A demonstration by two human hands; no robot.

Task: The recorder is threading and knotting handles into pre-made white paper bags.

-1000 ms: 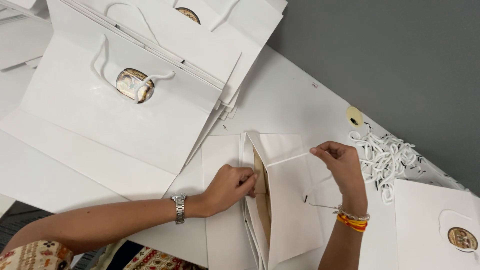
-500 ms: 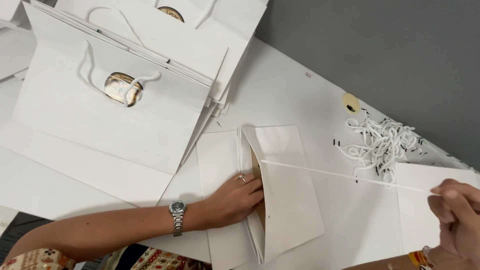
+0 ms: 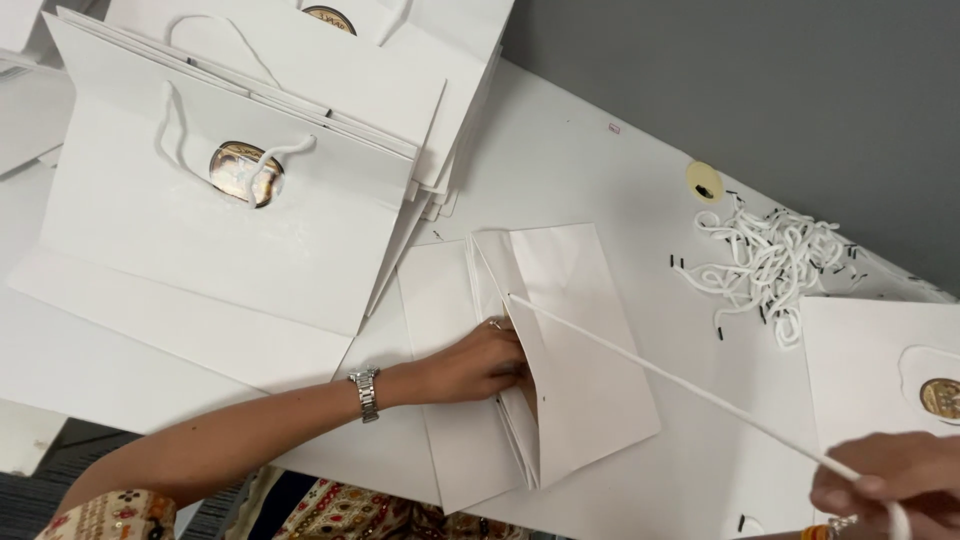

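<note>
Head view: I note the left hand (image 3: 470,362) reaching into the mouth of a flat white paper bag (image 3: 580,380) lying mid-table, fingers tucked inside, so I cannot tell whether they grip. Right hand (image 3: 885,490), at the lower right edge, is closed on a white cord (image 3: 670,380) drawn taut from a hole in the bag's top edge. Stack of finished bags (image 3: 230,230) lies upper left; loose cords (image 3: 765,265) sit in a pile to the right.

White paper bag (image 3: 590,370), white cord (image 3: 680,385), grey wall (image 3: 760,90), silver wristwatch (image 3: 365,393).
</note>
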